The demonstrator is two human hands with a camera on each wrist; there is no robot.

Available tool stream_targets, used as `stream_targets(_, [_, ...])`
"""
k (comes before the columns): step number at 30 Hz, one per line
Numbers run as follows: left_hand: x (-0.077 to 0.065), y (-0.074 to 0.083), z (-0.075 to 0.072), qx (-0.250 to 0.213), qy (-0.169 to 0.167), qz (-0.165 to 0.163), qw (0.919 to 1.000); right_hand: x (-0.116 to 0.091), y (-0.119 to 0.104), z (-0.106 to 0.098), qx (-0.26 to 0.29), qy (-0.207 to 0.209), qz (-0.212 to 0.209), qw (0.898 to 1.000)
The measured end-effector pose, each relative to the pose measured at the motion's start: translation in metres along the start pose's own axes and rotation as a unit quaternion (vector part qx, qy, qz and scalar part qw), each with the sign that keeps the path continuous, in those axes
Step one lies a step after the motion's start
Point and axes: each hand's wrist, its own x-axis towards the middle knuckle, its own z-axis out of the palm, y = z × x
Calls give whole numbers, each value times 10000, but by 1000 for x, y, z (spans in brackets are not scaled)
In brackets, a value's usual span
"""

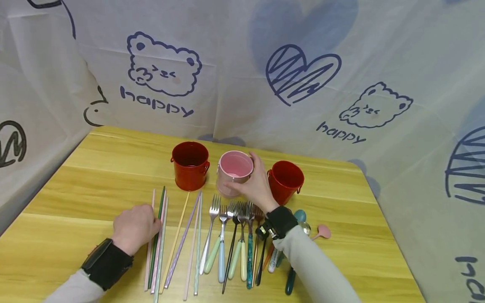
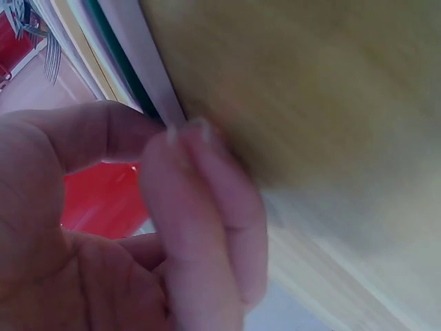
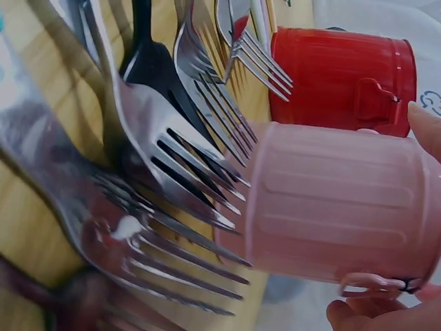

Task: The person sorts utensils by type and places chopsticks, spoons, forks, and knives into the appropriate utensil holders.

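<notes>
My right hand (image 1: pixel 257 183) grips the small pink bucket (image 1: pixel 223 185), thumb at its front and fingers around the right of its rim. In the right wrist view, fingertips (image 3: pixel 386 317) show at the upper part of this ribbed bucket, near a handle. The bucket stands between two red buckets, with fork tines close to its base. My left hand (image 1: pixel 134 227) is low at the left end of a row of chopsticks (image 1: pixel 178 240). Its fingers are curled, and the fingertips meet on a pale pink chopstick (image 2: pixel 148 62) beside a dark green one (image 2: pixel 117 55).
One red bucket (image 1: pixel 190 168) stands left of the pink one, another red bucket (image 1: pixel 285 183) right of it. Several forks (image 1: pixel 221 244) lie in front. Spoons, including a pink spoon (image 1: pixel 323 231), lie partly under the right forearm. A cloth with drawings (image 1: pixel 235 84) hangs behind the wooden table (image 1: pixel 75 198).
</notes>
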Motion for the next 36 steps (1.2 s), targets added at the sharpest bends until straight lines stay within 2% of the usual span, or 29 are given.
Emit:
stream_targets(5, [2,1,0,-57,45,-71,9999,4,3,8,461,81,160,9988])
stream_targets(9, [4,0,1,-134,49,-113,9998,5,5,14,586,182,261,9978])
stream_targets(17, [6,-3,1,-203,-59,-104,9997,10,6,25,713,399,177,9965])
stream_targets(27, [5,-10,-9,-749,-444,-104,9961,9,9,28,622,388,67,9973])
stream_targets(32, [7,-11,-13,-1038,-305,150,9940,7,11,28,631,339,102,9974])
stream_targets(36, [11,-8,-19,-1483,-59,500,9877,6,12,25,613,329,139,9975])
